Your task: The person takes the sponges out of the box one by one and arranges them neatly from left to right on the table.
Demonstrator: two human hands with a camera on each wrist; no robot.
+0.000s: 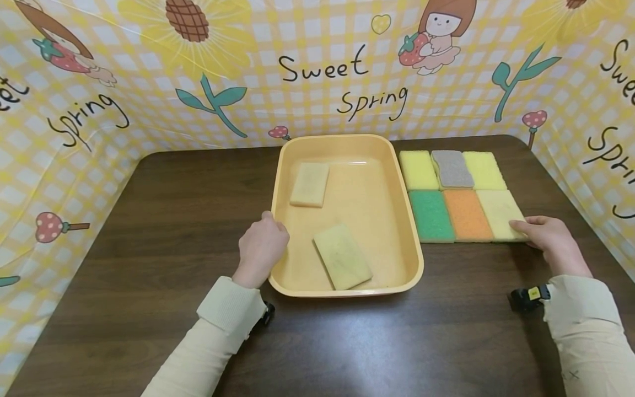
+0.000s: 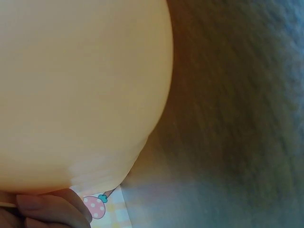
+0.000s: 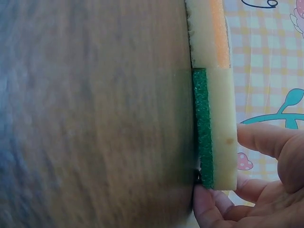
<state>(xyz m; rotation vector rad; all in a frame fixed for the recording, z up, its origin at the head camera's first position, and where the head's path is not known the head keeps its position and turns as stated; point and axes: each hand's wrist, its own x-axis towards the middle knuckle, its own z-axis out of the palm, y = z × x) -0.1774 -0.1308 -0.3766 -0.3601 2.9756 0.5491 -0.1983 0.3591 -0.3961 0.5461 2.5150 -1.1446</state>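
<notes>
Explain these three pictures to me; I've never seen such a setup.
There is no machine here: a person works bare-handed. The wide picture is from a camera worn on the head, looking forward and down; the other two are from cameras worn on the left and right wrists.

On the dark table stands a yellow tray. In it lie one pale sponge at the back left and another nearer the front. Right of the tray, six sponges lie in two rows: yellow, grey and yellow behind; green, orange and pale yellow in front.

The left hand grips the tray's left rim. The right hand pinches the pale yellow sponge; the right wrist picture shows its green underside.
</notes>
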